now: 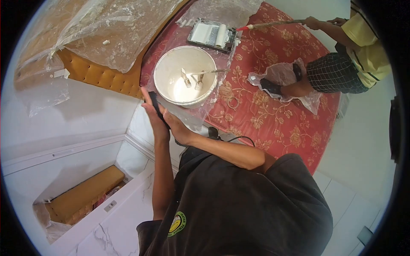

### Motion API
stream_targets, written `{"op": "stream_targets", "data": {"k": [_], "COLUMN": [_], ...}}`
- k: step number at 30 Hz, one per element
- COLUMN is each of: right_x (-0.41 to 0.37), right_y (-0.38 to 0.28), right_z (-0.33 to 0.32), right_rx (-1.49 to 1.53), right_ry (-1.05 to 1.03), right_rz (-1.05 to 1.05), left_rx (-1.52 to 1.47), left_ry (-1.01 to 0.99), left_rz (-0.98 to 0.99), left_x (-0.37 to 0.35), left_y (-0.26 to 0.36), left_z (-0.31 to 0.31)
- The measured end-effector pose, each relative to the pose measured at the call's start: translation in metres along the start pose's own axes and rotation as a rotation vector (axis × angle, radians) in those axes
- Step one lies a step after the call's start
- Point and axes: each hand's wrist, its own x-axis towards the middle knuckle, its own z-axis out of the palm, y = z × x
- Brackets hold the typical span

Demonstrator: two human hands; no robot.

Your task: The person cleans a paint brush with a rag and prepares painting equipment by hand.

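My left hand (153, 114) is raised beside the white bucket (160, 89), its fingers closed along a thin black object (156, 106), perhaps a phone. From the other side my right hand (177, 127) presses against the same object, with its fingers partly hidden. Inside the bucket are white paint, two brushes (186, 79) and a thin stick (215, 71). Behind the bucket lies a black paint tray (197, 42) with white paint and a roller (221, 36) in it.
A person (363, 47) at the right holds a long pole (277, 22), standing on plastic (277, 72) over a red floral mattress (260, 119). Plastic sheeting (106, 34) covers a tufted tan panel (98, 77) at upper left. An open recess (85, 149) lies lower left.
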Motion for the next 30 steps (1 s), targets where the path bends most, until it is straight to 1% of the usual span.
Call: {"op": "stream_targets", "data": {"k": [2,3,4,6,7,9,10,12,13,14,15,16,17,18,19,20,22,23,24,25,26,27,28,29,30], "right_x": [-0.009,-0.011,-0.011,-0.010,-0.009,-0.004,-0.001,0.010,0.017,0.028,0.041,0.047,0.045,0.042,0.040,0.029,0.016,0.007,0.005,0.002,0.000,-0.001,-0.004,0.002,0.001], "right_y": [-0.020,-0.025,-0.026,-0.027,-0.026,-0.025,-0.023,-0.020,-0.018,-0.015,-0.009,-0.014,-0.018,-0.030,-0.029,-0.024,-0.006,0.004,0.009,0.013,0.017,0.012,0.002,-0.008,-0.015], "right_z": [0.002,0.000,-0.002,-0.005,-0.005,-0.006,-0.007,-0.011,-0.015,-0.027,-0.043,-0.047,-0.050,-0.048,-0.047,-0.042,-0.036,-0.035,-0.033,-0.032,-0.032,-0.031,-0.030,-0.033,-0.034], "right_rx": [-0.192,-0.226,-0.225,-0.427,-0.424,-0.589,-0.588,-0.812,-0.859,-0.857,-0.644,-0.431,-0.241,-0.053,-0.094,-0.095,-0.111,-0.113,-0.058,-0.036,-0.015,-0.013,-0.075,-0.144,-0.146], "right_ry": [-0.060,-0.115,-0.117,-0.154,-0.154,-0.153,-0.154,-0.022,0.066,0.064,0.091,0.115,0.158,0.200,0.203,0.208,0.106,-0.041,-0.063,-0.052,-0.042,-0.041,-0.045,-0.050,-0.046], "right_rz": [-0.018,0.011,0.009,0.027,0.028,-0.057,-0.056,-0.162,-0.177,-0.175,-0.127,-0.081,0.015,0.110,0.030,0.041,0.066,0.026,0.081,0.126,0.169,0.170,0.220,0.263,0.265], "left_rx": [-0.311,-0.412,-0.411,-0.453,-0.451,-0.609,-0.608,-0.643,-0.721,-0.721,-0.295,0.132,0.134,0.144,0.151,0.147,-0.123,-0.058,0.012,-0.064,-0.131,-0.137,-0.145,-0.150,-0.218], "left_ry": [-0.053,-0.101,-0.100,-0.025,-0.024,-0.008,-0.006,-0.151,-0.250,-0.248,-0.289,-0.319,-0.317,-0.268,-0.218,-0.219,0.204,0.233,0.264,0.301,0.380,0.401,0.422,0.419,0.451], "left_rz": [-0.168,-0.202,-0.199,-0.221,-0.222,-0.238,-0.239,-0.276,-0.273,-0.274,-0.090,0.094,0.094,-0.097,-0.288,-0.299,-0.037,-0.067,-0.092,-0.159,-0.202,-0.235,-0.268,-0.260,-0.263], "left_x": [0.004,0.005,0.005,-0.001,-0.004,-0.012,-0.016,-0.023,-0.029,-0.036,-0.045,-0.046,-0.048,-0.047,-0.045,-0.046,-0.035,-0.030,-0.025,-0.025,-0.021,-0.019,-0.016,-0.007,-0.005], "left_y": [0.001,0.002,0.002,0.002,0.002,0.004,0.003,-0.004,-0.015,-0.035,-0.058,-0.055,-0.051,-0.018,0.000,-0.003,-0.013,-0.013,-0.009,-0.001,-0.004,-0.007,-0.010,-0.013,-0.014], "left_z": [-0.006,-0.009,-0.008,-0.005,-0.005,-0.004,-0.005,-0.009,-0.013,-0.021,-0.030,-0.030,-0.028,-0.011,0.000,0.001,0.004,-0.006,-0.016,-0.018,-0.020,-0.028,-0.035,-0.038,-0.041]}}
